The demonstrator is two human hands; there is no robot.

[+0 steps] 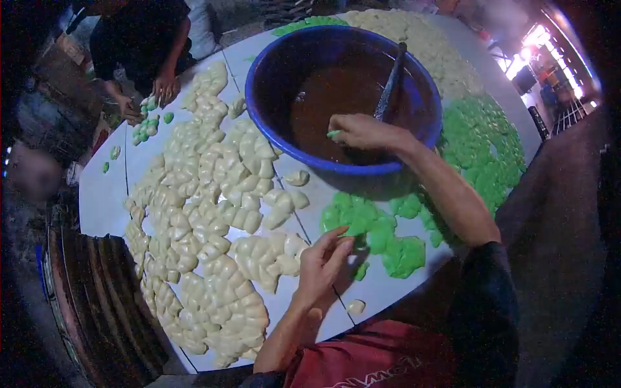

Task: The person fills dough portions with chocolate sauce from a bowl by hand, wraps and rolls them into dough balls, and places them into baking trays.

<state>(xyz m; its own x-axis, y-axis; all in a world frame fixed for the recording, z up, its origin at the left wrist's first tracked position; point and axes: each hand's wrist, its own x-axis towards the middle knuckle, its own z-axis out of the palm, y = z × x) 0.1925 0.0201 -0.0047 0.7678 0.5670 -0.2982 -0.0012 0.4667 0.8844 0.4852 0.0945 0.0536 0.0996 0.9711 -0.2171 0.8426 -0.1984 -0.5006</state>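
My right hand [365, 132] is over the blue basin [259, 119], its fingers closed on a small green dough piece [334, 134]. Brown liquid [330, 97] fills the lower part of the basin, and a long-handled utensil [391, 83] leans in it, its lower end hidden. Near the table's front edge, my left hand [323, 258] pinches the edge of a green dough piece [345, 233] between thumb and fingers. That piece lies beside a cluster of flattened green dough pieces [375, 226]. Many glossy cream dough pieces [213, 168] spread to the left of my hands.
The white table [97, 200] also carries more green pieces [482, 139] at the right and cream pieces [414, 39] behind the basin. Across the left side, another person's hands [149, 97] handle small green and white pieces. Stacked curved boards [103, 291] stand at lower left.
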